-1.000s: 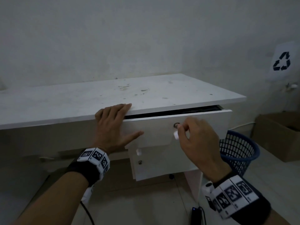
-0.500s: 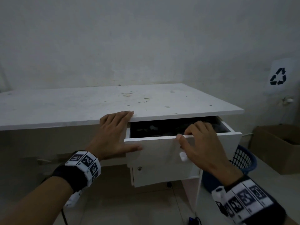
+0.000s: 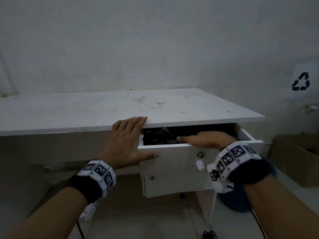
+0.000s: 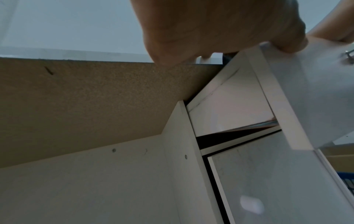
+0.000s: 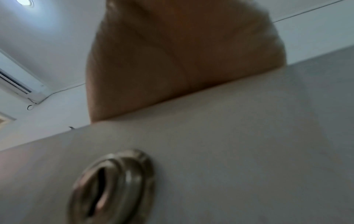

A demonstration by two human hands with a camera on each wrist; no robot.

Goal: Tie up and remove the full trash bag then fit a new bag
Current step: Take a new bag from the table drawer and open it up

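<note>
The white desk's top drawer (image 3: 172,163) stands pulled out, and crumpled black plastic bags (image 3: 160,137) lie inside it. My right hand (image 3: 207,139) reaches over the drawer front into the drawer. Its thumb points left beside the black plastic, and its fingers are hidden inside. In the right wrist view the palm (image 5: 182,60) lies over the top edge of the drawer front (image 5: 229,136). My left hand (image 3: 129,140) lies flat with fingers on the desk edge and thumb on the drawer front. The blue mesh trash basket (image 3: 238,202) stands on the floor, mostly hidden behind my right wrist.
The desk top (image 3: 103,111) is bare and stained. A shut lower drawer (image 3: 172,183) sits under the open one, whose front carries a metal lock (image 3: 201,154). A cardboard box (image 3: 296,157) stands on the floor at right, below a recycling sign (image 3: 301,81) on the wall.
The top drawer went from nearly shut to pulled out. My right hand left the key at the lock, rose over the drawer front and reached inside. The left hand stayed on the desk edge.
</note>
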